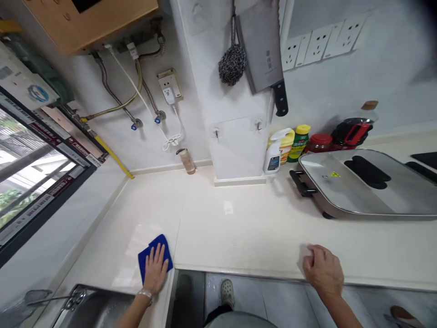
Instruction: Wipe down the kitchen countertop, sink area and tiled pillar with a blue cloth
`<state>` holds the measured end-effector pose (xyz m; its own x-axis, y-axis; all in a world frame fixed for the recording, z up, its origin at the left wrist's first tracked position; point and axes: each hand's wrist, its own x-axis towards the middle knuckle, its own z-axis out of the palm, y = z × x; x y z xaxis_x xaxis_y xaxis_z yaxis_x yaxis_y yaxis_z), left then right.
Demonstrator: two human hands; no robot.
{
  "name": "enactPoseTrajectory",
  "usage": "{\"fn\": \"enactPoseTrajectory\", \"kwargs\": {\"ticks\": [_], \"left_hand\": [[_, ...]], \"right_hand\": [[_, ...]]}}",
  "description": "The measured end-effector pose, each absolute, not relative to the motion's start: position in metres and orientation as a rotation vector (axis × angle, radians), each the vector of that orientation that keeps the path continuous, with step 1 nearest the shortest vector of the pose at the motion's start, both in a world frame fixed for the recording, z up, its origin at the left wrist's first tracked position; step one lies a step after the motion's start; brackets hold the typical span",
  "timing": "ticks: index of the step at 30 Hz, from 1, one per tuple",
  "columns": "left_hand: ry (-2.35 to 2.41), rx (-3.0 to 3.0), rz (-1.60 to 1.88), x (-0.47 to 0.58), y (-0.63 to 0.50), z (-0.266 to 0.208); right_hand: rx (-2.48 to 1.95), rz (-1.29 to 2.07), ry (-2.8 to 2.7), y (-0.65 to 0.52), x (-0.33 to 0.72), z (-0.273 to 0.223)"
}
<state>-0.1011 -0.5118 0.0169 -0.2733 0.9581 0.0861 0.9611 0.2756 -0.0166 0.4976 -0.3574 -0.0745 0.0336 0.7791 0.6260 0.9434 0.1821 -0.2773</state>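
Note:
A folded blue cloth (144,259) lies on the white countertop (218,228), left of the front corner by the sink. My left hand (156,269) is laid flat over it, fingers spread and pressing down, with a bracelet on the wrist. Over at the right, my right hand (323,269) rests at the counter's front edge, its fingers curled into a loose fist. Nothing shows in that fist, though the palm side is hidden.
An electric pan (341,182) with a glass lid stands right. Behind it are a spray bottle (273,157) and condiment containers. A cup (186,161) stands by the wall, a cleaver (261,50) hangs above, and a sink (102,310) is lower left.

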Motion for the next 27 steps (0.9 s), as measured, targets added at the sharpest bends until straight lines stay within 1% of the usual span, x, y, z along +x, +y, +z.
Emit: {"fn": "enactPoseTrajectory", "kwargs": {"ticks": [3,11,19,23,27], "left_hand": [[-2.293,-1.999,-0.019,-0.059,-0.501,0.013],[-1.746,-2.602,0.069,0.09,-0.446,0.024],[-1.404,-3.003,-0.015,0.235,-0.397,0.022],[-1.263,-3.143,-0.076,0.281,-0.38,0.024],[-1.237,-3.159,-0.103,0.293,-0.377,0.024]], "right_hand": [[-1.692,-0.34,-1.729,-0.358,0.489,-0.073],[-1.738,-0.226,-1.725,-0.358,0.482,-0.057],[-1.759,-0.14,-1.709,-0.357,0.48,-0.052],[-1.771,-0.126,-1.705,-0.356,0.482,-0.051],[-1.741,-0.15,-1.718,-0.356,0.483,-0.048]]}}
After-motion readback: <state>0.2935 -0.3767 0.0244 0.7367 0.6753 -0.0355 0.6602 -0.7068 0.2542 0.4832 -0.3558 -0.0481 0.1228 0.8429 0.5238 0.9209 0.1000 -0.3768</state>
